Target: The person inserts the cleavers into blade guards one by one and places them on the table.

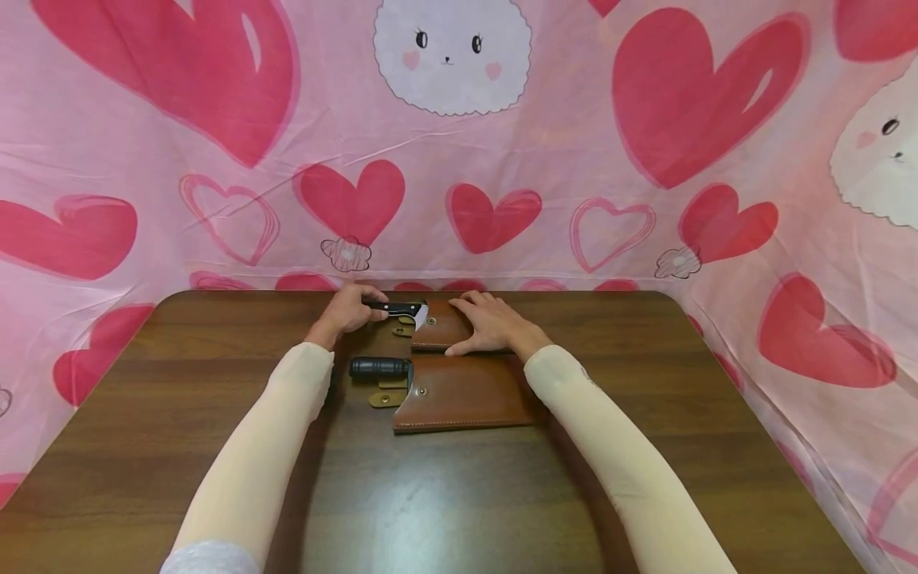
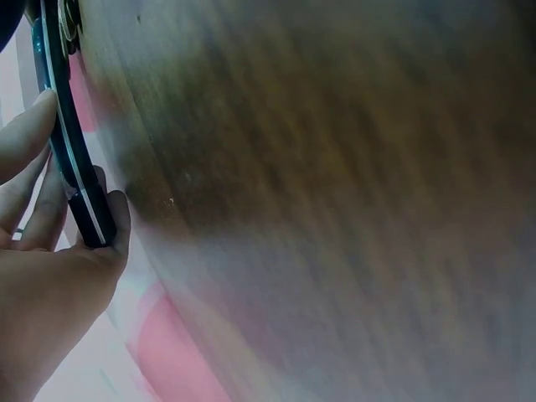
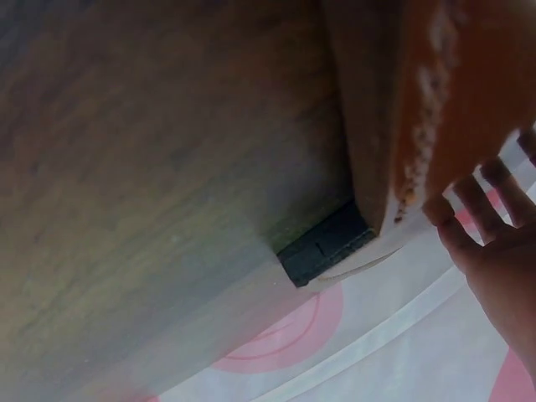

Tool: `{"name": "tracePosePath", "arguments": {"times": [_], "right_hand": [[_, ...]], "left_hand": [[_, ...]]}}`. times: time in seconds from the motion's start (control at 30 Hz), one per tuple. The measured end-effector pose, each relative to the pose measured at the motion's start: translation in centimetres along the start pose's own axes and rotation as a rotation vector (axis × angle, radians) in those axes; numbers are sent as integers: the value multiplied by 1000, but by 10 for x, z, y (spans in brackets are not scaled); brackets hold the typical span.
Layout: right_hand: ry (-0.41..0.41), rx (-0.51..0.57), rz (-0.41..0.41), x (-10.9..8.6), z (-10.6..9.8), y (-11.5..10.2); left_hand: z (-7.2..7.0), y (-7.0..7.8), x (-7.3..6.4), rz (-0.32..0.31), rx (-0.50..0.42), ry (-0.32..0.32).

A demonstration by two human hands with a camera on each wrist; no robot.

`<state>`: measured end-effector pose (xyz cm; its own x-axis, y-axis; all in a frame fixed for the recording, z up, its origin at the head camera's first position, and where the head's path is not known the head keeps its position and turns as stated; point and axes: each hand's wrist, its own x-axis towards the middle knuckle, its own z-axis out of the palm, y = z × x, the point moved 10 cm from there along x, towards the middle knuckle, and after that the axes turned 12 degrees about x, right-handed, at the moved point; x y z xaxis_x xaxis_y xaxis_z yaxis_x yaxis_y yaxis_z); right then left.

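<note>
In the head view my left hand [image 1: 349, 309] grips the black riveted handle of a knife [image 1: 396, 308], thumb and fingers on it. A bit of silver blade shows at the mouth of the smaller brown leather sheath [image 1: 441, 328]; the rest is hidden inside. The left wrist view shows the handle [image 2: 75, 159] between thumb and fingers. My right hand [image 1: 491, 323] rests spread over the right part of that sheath, thumb towards its near edge. Just nearer lies a larger brown sheath [image 1: 466, 391] with a ridged black handle [image 1: 378, 367] sticking out on its left.
Both sheaths have tan snap straps, one strap [image 1: 387, 399] lying unfastened by the larger sheath. They lie on a dark wooden table [image 1: 237, 351], near its far edge. A pink heart-patterned cloth [image 1: 423, 143] hangs behind and at the sides.
</note>
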<state>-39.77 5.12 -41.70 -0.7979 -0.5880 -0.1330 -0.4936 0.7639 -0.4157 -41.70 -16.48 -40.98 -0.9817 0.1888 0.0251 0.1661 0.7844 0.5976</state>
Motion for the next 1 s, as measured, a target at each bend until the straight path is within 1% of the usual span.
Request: {"name": "tracePosePath", "arguments": {"times": [0.4, 0.73, 0.9, 1.0], "right_hand": [[-6, 1, -8, 1, 1, 1], [-3, 12, -11, -4, 3, 5], [13, 44, -12, -5, -4, 7], [35, 75, -20, -7, -12, 7]], "left_hand": [[1, -1, 0, 0, 0, -19], [2, 5, 0, 35, 2, -25], [-1, 11, 1, 86, 58, -18], [-4, 19, 0, 122, 98, -19]]}}
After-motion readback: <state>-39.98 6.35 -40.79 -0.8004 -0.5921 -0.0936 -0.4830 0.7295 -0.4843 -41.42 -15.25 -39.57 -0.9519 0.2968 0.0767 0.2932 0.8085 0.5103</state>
